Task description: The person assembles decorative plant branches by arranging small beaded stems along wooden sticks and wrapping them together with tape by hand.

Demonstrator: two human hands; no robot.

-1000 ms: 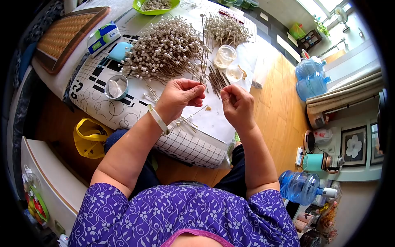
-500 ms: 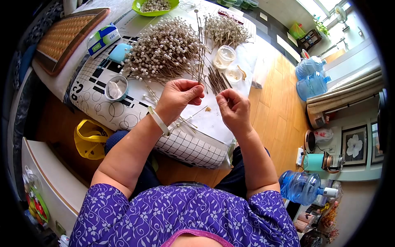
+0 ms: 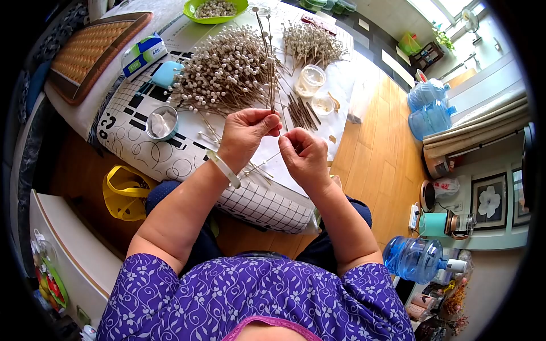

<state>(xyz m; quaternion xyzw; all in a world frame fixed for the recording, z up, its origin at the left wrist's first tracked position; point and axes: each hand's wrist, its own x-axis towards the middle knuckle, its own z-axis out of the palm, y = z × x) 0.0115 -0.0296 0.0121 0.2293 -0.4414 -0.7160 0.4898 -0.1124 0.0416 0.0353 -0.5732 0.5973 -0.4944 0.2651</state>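
My left hand (image 3: 245, 136), with a pale bangle on the wrist, pinches several long thin stems (image 3: 269, 68) with small round heads, held upright over the table. Close beside it, my right hand (image 3: 306, 159) is closed in a pinch near the stems' lower ends; what its fingertips hold is hidden. Behind my left hand lies a large heap of white-beaded stems (image 3: 224, 71). A smaller beaded bunch (image 3: 313, 46) sits farther right. Short brown sticks (image 3: 302, 112) lie beyond my right hand, near an open clear jar (image 3: 310, 79) and a small round container (image 3: 323, 104).
On the table's left are a tin with white contents (image 3: 162, 123), a light-blue box (image 3: 167, 74) and a tissue pack (image 3: 143, 54). A green bowl (image 3: 215, 17) stands at the back. A yellow bag (image 3: 125, 193) rests on the floor; water bottles (image 3: 414, 258) are at right.
My right hand has moved left and come close to my left hand, at the stems' lower ends. The stems' tops have tilted slightly left.
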